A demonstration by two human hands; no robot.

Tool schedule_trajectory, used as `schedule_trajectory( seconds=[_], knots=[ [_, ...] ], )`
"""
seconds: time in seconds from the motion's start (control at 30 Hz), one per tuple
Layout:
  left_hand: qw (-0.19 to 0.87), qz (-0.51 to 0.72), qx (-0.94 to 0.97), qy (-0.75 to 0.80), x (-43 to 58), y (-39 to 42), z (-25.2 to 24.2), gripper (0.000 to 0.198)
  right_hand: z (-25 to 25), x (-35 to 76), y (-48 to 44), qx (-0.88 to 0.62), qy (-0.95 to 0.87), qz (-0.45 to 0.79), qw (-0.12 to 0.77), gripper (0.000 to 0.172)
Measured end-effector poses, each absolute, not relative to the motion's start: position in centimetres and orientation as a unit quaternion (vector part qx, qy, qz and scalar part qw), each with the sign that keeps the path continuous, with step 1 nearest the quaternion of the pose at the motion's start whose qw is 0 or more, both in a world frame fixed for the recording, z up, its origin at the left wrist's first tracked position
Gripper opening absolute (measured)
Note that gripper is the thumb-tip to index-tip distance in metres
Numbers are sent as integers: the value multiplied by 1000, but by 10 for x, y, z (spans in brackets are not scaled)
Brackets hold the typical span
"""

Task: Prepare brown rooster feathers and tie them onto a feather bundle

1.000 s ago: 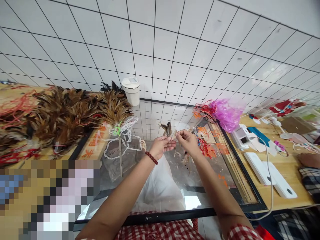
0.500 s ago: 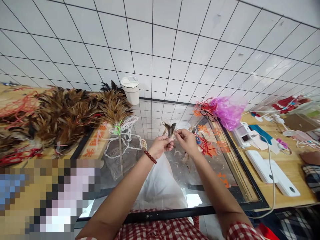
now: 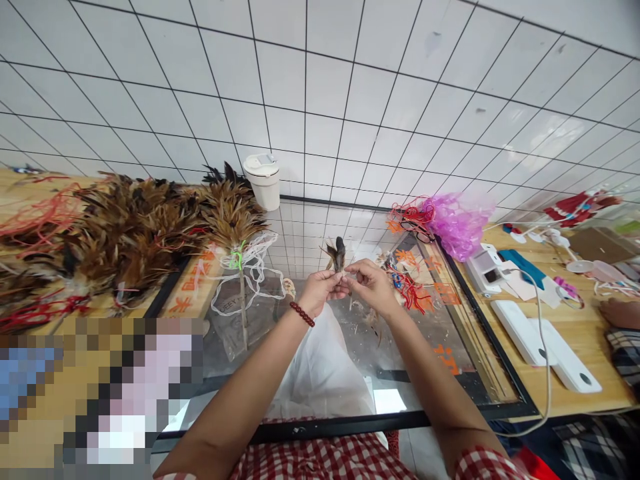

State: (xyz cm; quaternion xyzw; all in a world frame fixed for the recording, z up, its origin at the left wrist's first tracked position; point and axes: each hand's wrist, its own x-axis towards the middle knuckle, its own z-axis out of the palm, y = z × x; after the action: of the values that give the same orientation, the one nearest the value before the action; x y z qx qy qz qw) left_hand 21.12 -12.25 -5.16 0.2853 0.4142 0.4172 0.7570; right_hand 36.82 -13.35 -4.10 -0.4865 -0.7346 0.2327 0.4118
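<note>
Over the middle of the glass tabletop, my left hand (image 3: 321,292) is closed around the base of a small bunch of dark and brown feathers (image 3: 338,255), whose tips point up and away. My right hand (image 3: 371,285) pinches at the same base, its fingertips meeting those of the left; what lies between them is mostly hidden. Loose feathers and red and blue cords (image 3: 407,287) lie just right of my right hand. Left of my hands rests a feather duster (image 3: 231,223) with a thin stick handle, a green tie and white string (image 3: 257,270) beside it.
A large heap of brown feathers (image 3: 135,227) covers the left table. At the back stand a white lidded cup (image 3: 263,183) and a pink plastic bag (image 3: 463,223). White power banks (image 3: 545,347) and a cable lie right, near another person's hand (image 3: 620,313).
My right hand has moved slightly left and down, closer to my left fingers. The dark feathers that were splayed apart now stand closer together and more upright.
</note>
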Motion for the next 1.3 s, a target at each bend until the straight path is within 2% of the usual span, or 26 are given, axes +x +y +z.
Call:
schedule_trajectory(
  seconds=[0.2, 0.37, 0.43, 0.53, 0.67, 0.77, 1.07, 1.2, 1.3],
  knots=[
    [736, 432, 304, 424, 214, -123, -54, 21, -45, 374, -128, -530, -691, 210, 445, 15],
    [730, 440, 306, 424, 214, -123, -56, 22, -52, 375, -126, -537, -644, 349, 419, 25],
    [730, 440, 316, 417, 214, -123, -57, 23, -54, 372, -128, -508, -661, 359, 420, 27],
    [728, 440, 328, 411, 214, -124, -58, 21, -52, 371, -129, -504, -693, 286, 430, 20],
    [729, 465, 265, 427, 214, -124, -54, 13, -43, 376, -130, -569, -649, 165, 477, 19],
    [754, 452, 212, 428, 213, -125, -49, 10, -39, 377, -134, -556, -654, 74, 507, 18],
    [816, 439, 163, 338, 213, -132, -39, 4, -45, 369, -145, -426, -812, -115, 383, 19],
    [810, 449, 166, 337, 212, -131, -40, 4, -42, 368, -145, -422, -820, -38, 386, 19],
    [791, 453, 187, 365, 211, -130, -41, 10, -40, 367, -141, -483, -729, 145, 463, 18]
  ],
)
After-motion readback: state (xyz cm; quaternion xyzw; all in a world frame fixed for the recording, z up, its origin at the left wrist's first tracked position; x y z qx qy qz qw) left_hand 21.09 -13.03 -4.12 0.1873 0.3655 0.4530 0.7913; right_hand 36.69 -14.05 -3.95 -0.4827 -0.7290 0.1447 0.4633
